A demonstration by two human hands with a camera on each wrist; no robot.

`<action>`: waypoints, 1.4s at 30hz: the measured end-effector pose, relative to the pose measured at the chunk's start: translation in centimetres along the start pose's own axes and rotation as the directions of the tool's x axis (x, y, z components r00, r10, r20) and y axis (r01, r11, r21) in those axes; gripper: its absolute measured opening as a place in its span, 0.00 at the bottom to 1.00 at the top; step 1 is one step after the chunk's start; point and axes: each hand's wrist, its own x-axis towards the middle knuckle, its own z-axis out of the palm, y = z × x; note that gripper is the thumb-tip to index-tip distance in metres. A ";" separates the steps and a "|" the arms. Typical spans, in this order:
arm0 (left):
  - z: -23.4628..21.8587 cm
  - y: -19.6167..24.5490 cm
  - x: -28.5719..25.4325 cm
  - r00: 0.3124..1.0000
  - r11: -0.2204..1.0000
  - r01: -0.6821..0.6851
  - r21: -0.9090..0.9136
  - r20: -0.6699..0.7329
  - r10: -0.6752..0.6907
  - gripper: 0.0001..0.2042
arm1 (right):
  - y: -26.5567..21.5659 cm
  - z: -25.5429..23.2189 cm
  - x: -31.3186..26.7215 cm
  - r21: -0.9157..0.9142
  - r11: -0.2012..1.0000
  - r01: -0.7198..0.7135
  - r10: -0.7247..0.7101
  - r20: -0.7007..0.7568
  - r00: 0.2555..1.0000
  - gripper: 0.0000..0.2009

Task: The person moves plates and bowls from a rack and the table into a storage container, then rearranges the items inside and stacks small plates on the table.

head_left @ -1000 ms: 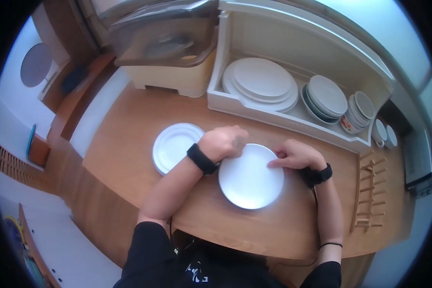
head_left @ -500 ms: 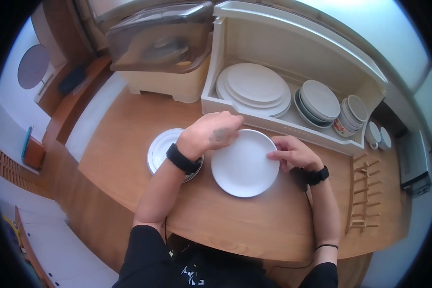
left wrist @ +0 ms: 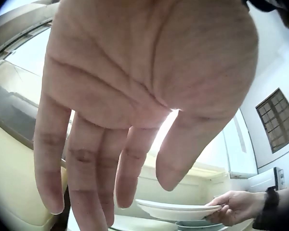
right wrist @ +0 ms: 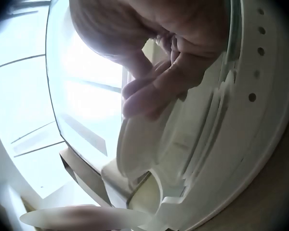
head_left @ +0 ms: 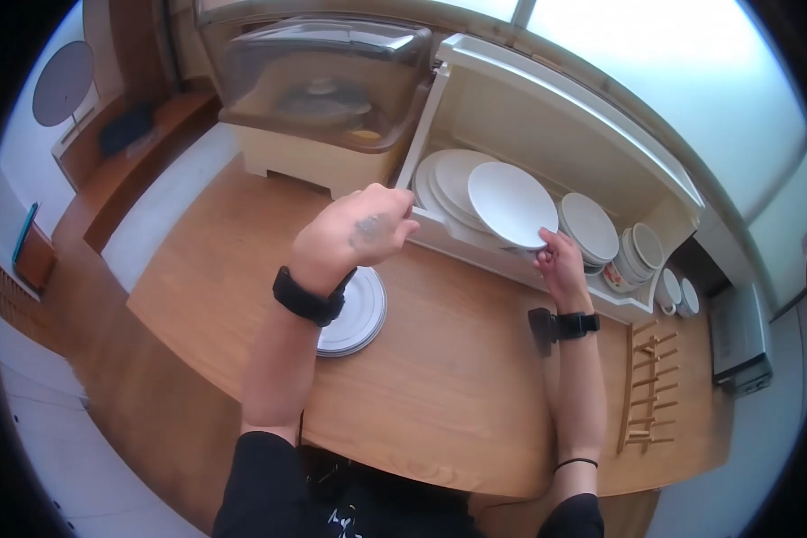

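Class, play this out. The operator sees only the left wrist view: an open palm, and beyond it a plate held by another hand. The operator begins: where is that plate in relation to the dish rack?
Observer: In the head view the right hand pinches the white plate by its near rim, tilted, over the large plates stacked in the white rack.
Operator: What lies below my left hand?
Observer: The left hand holds nothing. Beneath its wrist a second stack of plates sits on the wooden counter.
Operator: What else is in the rack?
Observer: Smaller plates are stacked to the right of the large ones.
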 end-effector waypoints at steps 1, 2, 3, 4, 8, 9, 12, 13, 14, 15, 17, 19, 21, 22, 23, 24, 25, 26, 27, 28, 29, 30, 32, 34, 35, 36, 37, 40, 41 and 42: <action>0.0 0.0 0.0 1.000 1.000 -0.001 -0.006 -0.006 0.001 0.09 | 0.1 0.3 0.7 -0.002 1.000 -0.013 0.013 -0.069 0.998 0.09; -0.1 0.0 0.0 1.000 1.000 0.006 -0.023 0.012 -0.006 0.09 | 0.1 0.4 1.3 -0.003 1.000 -0.027 0.027 -0.138 0.990 0.09; -0.1 -0.1 -0.1 0.999 0.999 0.014 -0.040 0.032 -0.013 0.09 | 0.2 0.5 1.7 -0.022 0.999 -0.034 0.031 -0.150 0.988 0.09; 0.1 -0.4 -0.2 1.000 0.999 0.015 -0.047 0.025 -0.013 0.09 | 0.2 0.8 2.0 -0.031 0.999 -0.033 0.028 -0.148 0.989 0.09; 2.1 -2.5 -0.6 0.980 0.989 -0.129 -0.078 -0.160 0.116 0.08 | 0.6 1.5 2.9 -0.051 0.997 -0.056 0.045 -0.196 0.980 0.11; 2.5 -2.9 -0.8 0.949 0.973 -0.214 -0.085 -0.254 0.187 0.08 | 0.7 1.5 3.2 -0.046 0.997 -0.057 0.047 -0.188 0.981 0.12; 2.8 -2.8 -1.1 0.917 0.968 -0.253 0.001 -0.319 0.240 0.10 | 0.9 2.1 3.5 -0.132 0.990 -0.041 0.020 -0.154 0.988 0.16; 3.0 -2.8 -1.1 0.917 0.968 -0.252 -0.001 -0.320 0.239 0.10 | 0.7 2.4 3.4 -0.134 0.990 -0.042 0.021 -0.153 0.988 0.16; 3.2 -2.9 -1.0 0.904 0.962 -0.272 0.003 -0.343 0.256 0.09 | 0.5 2.6 3.2 -0.210 0.976 -0.047 0.018 -0.140 0.990 0.18; 3.3 -3.0 -1.0 0.890 0.956 -0.292 0.007 -0.364 0.275 0.09 | 0.3 2.8 3.0 -0.284 0.957 -0.052 0.016 -0.127 0.992 0.20; 3.2 -2.8 -1.1 0.885 0.953 -0.303 0.001 -0.371 0.282 0.09 | -0.4 3.1 2.5 -0.412 0.907 -0.092 0.028 -0.160 0.987 0.22; 3.1 -2.6 -1.0 0.881 0.949 -0.316 -0.003 -0.373 0.293 0.09 | -1.2 2.9 2.0 -0.525 0.840 -0.136 0.036 -0.197 0.980 0.23; 2.9 -2.5 -0.7 0.949 0.979 -0.204 -0.015 -0.248 0.194 0.09 | -1.7 2.0 1.4 -0.606 0.791 -0.080 -0.016 -0.151 0.988 0.22; 3.0 -2.6 -0.7 0.952 0.978 -0.209 -0.016 -0.232 0.200 0.09 | -1.7 1.6 1.1 -0.598 0.796 -0.093 -0.010 -0.166 0.986 0.22; 3.0 -2.7 -0.7 0.966 0.982 -0.184 -0.046 -0.196 0.172 0.09 | -1.9 1.3 1.2 -0.672 0.739 0.037 -0.109 -0.065 0.992 0.21; 3.0 -2.6 -0.5 0.977 0.985 -0.155 -0.075 -0.157 0.142 0.09 | -2.0 1.0 1.3 -0.729 0.664 0.166 -0.197 0.044 0.979 0.20; 2.3 -1.6 -0.4 0.994 0.997 -0.074 -0.034 -0.089 0.071 0.11 | -2.2 1.6 0.9 -0.737 0.659 0.151 -0.187 0.034 0.982 0.16; 2.6 -1.6 -0.3 0.994 0.996 -0.080 -0.029 -0.075 0.078 0.11 | -1.9 1.5 1.1 -0.732 0.666 0.141 -0.186 0.020 0.982 0.16; 2.6 -2.0 -0.3 0.988 0.991 -0.135 -0.021 -0.079 0.133 0.13 | -1.6 1.5 1.5 -0.731 0.655 0.192 -0.226 0.053 0.973 0.15; 2.8 -2.1 -0.2 0.979 0.982 -0.190 -0.012 -0.082 0.188 0.16 | -1.3 1.5 1.9 -0.728 0.642 0.242 -0.265 0.085 0.960 0.15; 2.8 -1.7 0.0 0.979 0.981 -0.196 -0.006 -0.065 0.195 0.16 | -1.4 1.7 2.1 -0.745 0.629 0.222 -0.253 0.074 0.965 0.14; 2.6 -1.2 0.2 0.992 0.992 -0.129 0.017 -0.015 0.129 0.16 | -1.3 1.9 2.5 -0.738 0.641 0.211 -0.251 0.058 0.966 0.14; 2.7 -0.4 0.6 0.996 0.996 -0.067 0.052 0.060 0.064 0.17 | -1.0 2.3 2.9 -0.751 0.608 0.256 -0.281 0.098 0.955 0.15; 2.7 -0.2 1.0 0.993 0.997 -0.041 0.059 0.114 0.034 0.16 | -0.6 2.6 3.2 -0.770 0.594 0.232 -0.276 0.076 0.958 0.15; 2.7 0.0 1.2 0.990 0.996 -0.050 0.067 0.132 0.041 0.16 | -0.2 2.6 3.4 -0.764 0.571 0.299 -0.327 0.123 0.937 0.15; 2.7 0.2 1.4 0.987 0.997 -0.012 0.074 0.163 0.000 0.15 | 0.3 2.6 3.5 -0.756 0.545 0.363 -0.375 0.168 0.912 0.16; 2.7 0.5 1.5 0.980 0.996 0.027 0.082 0.194 -0.043 0.14 | 0.3 2.7 3.4 -0.758 0.548 0.352 -0.349 0.175 0.921 0.17; 2.5 1.3 1.7 0.956 0.989 0.131 0.071 0.256 -0.146 0.15 | 1.1 2.3 3.8 -0.752 0.479 0.452 -0.467 0.218 0.857 0.16; 2.6 1.3 1.7 0.954 0.989 0.129 0.078 0.263 -0.145 0.15 | 1.3 2.3 3.9 -0.751 0.486 0.447 -0.467 0.210 0.859 0.16; 2.7 1.2 1.7 0.957 0.990 0.112 0.085 0.257 -0.130 0.15 | 1.4 2.3 4.0 -0.759 0.432 0.488 -0.518 0.234 0.823 0.15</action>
